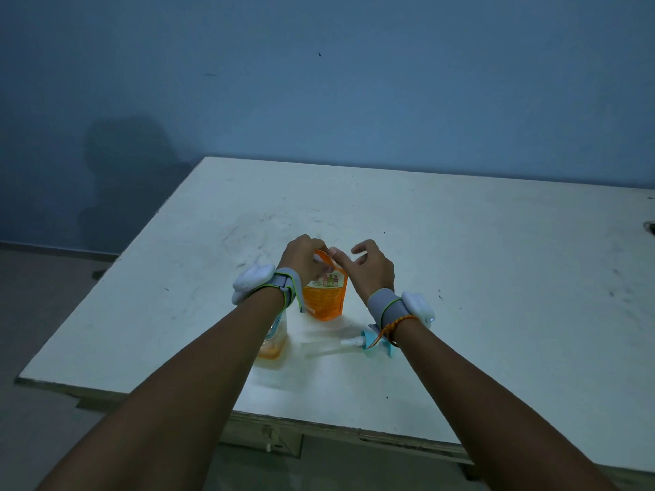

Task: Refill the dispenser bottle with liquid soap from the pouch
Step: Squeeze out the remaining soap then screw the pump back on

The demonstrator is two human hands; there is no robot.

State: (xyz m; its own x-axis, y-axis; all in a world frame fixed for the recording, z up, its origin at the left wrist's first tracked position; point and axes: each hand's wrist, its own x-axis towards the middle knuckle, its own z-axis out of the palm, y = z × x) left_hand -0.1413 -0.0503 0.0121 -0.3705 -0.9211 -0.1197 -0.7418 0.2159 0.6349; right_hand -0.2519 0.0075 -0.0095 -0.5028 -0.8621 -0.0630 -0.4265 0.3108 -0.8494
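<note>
An orange soap pouch (326, 297) stands upright on the white table (460, 260). My left hand (303, 258) grips the pouch's top left corner. My right hand (368, 269) pinches the top edge with thumb and forefinger, its other fingers spread. A clear dispenser bottle (274, 343) with a little orange liquid at its bottom stands under my left forearm, partly hidden by it. Its pump head (358, 343), white with a light blue top, lies on its side on the table under my right wrist.
The table's near edge runs just below my forearms and its left edge slants away to the far left corner. A blue wall stands behind the table. Both wrists carry grey straps with white devices.
</note>
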